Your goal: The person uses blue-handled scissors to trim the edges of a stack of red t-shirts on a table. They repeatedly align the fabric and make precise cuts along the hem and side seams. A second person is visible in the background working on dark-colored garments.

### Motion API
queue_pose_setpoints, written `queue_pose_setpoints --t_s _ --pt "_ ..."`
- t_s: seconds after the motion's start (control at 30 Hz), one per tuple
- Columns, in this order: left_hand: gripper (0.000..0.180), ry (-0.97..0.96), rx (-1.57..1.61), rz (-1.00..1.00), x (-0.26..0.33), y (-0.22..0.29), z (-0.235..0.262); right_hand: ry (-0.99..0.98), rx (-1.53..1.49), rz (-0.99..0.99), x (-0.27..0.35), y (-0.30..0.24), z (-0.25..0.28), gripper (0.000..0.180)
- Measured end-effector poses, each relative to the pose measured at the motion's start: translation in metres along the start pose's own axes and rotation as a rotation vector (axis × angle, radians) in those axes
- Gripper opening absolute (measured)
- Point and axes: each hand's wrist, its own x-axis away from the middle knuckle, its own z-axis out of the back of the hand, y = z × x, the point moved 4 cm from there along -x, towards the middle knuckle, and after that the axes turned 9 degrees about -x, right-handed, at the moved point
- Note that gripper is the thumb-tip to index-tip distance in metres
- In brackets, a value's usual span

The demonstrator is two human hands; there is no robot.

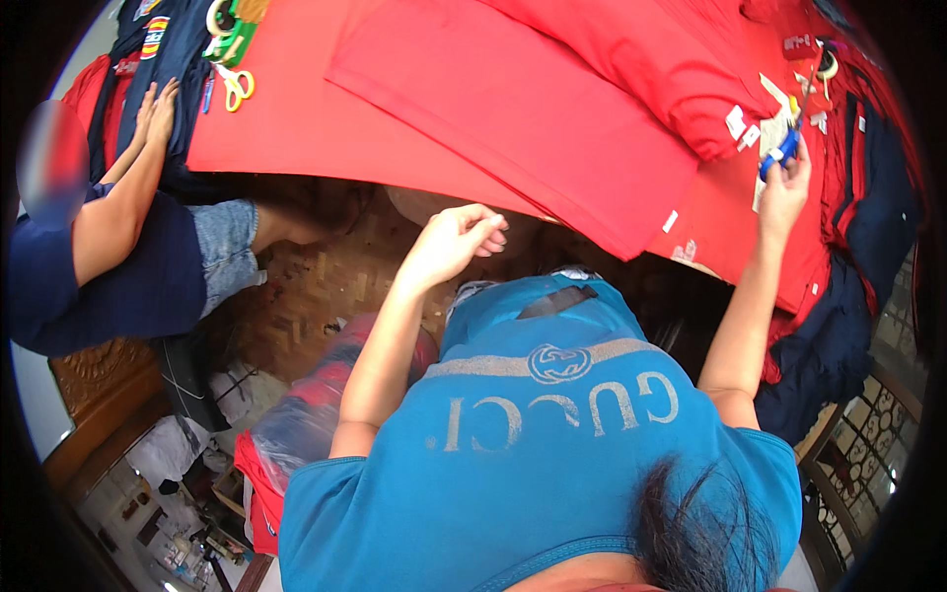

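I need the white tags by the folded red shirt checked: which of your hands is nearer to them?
Right. The right hand, holding blue-handled scissors, is just below the white tags. The left hand hangs off the table edge, well to their left.

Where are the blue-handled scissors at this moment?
In the head view, the blue-handled scissors are at upper right, held in the person's right hand above the red fabric, beside white tags.
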Motion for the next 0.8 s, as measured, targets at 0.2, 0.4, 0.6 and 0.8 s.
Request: queue_pose_setpoints --t_s 0.2,0.4,0.6,0.8 --pt "0.033 0.170 0.257 -0.027 -0.022 0.007 -0.081 -0.618 -0.300 -0.344 0.095 -0.059 -0.107 0.053" --pt "0.023 0.358 0.468 0.022 -0.029 0.017 -0.132 -1.061 0.146 -0.139 0.160 -0.038 -0.096 0.054" --pt "0.038 0.536 0.596 -0.055 -0.033 0.011 -0.186 -1.016 0.022 -0.335 0.166 -0.019 -0.043 0.055" --pt "0.031 0.432 0.639 0.085 -0.038 0.006 -0.228 -0.769 -0.293 -0.499 0.140 -0.003 -0.010 0.051"
